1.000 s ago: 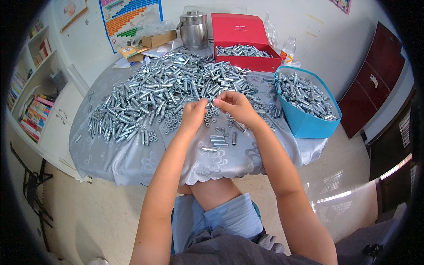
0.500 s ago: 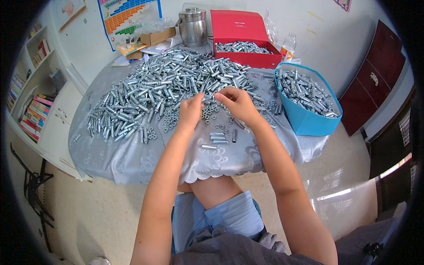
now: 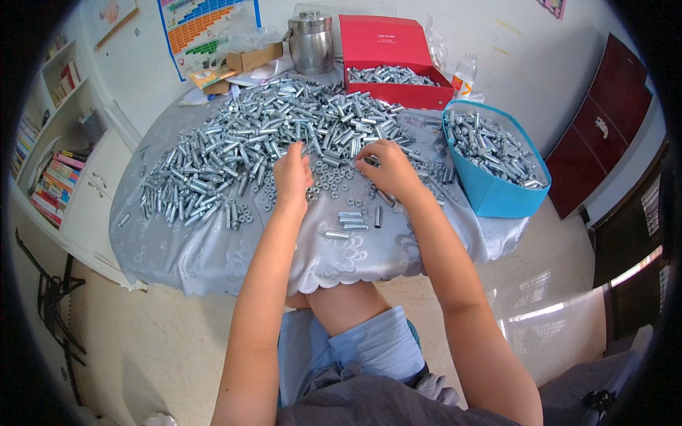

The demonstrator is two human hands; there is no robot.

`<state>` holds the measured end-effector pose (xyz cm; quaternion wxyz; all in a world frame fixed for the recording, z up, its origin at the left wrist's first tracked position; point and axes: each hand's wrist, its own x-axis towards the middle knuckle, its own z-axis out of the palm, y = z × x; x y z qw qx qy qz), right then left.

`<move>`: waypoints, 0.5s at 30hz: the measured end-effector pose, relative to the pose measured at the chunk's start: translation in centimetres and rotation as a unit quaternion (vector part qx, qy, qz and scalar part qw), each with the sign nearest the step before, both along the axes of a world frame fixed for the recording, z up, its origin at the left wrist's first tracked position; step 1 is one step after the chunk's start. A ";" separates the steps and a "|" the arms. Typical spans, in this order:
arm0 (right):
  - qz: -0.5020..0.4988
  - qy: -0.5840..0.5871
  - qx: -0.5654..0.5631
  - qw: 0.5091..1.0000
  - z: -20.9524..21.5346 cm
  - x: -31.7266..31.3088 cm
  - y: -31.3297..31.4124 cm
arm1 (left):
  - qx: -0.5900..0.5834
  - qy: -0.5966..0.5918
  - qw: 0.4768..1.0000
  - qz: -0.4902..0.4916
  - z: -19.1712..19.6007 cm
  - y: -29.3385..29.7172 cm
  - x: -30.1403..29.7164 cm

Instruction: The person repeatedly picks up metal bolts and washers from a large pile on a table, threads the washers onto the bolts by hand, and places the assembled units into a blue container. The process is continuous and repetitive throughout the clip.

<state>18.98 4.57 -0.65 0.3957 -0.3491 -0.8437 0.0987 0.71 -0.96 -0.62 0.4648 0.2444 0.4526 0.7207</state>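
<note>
Both hands are resting on the desk [image 3: 213,248] among small nuts [image 3: 328,165]: left hand [image 3: 293,176] and right hand [image 3: 387,169], each grip curled, contents not visible, beside the bolt pile [image 3: 234,149].

Red open box [image 3: 398,53] at table's back; colourful chart [image 3: 206,25] on wall.

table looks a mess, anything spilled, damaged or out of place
Nothing looks damaged. The metal sleeves lie in a loose heap across the grey tablecloth, with small nuts scattered between the left hand and right hand.
</note>
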 end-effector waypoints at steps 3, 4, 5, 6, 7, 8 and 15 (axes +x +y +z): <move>0.078 -0.007 0.014 0.997 -0.3 -0.5 -0.1 | 0.004 0.001 1.000 0.012 -0.2 0.1 0.0; 0.080 -0.030 0.000 0.996 -0.6 -0.7 -0.1 | 0.003 0.001 1.000 0.019 -0.2 0.3 0.0; 0.077 -0.039 0.004 0.996 -0.5 -0.7 -0.3 | 0.002 0.001 1.000 0.027 -0.2 0.4 0.0; 0.073 -0.046 0.008 0.996 -0.5 -0.8 -0.6 | 0.002 -0.001 1.000 0.029 -0.2 0.4 -0.1; 0.070 -0.054 0.012 0.996 -0.4 -0.9 -0.7 | 0.002 -0.003 1.000 0.030 -0.2 0.4 -0.1; 0.038 -0.045 0.024 0.998 -0.4 -0.9 -0.6 | 0.002 -0.005 0.999 0.032 -0.2 0.5 -0.2; -0.088 0.055 -0.004 0.995 -0.7 0.7 1.7 | 0.005 -0.014 0.999 0.043 -0.2 0.5 -0.5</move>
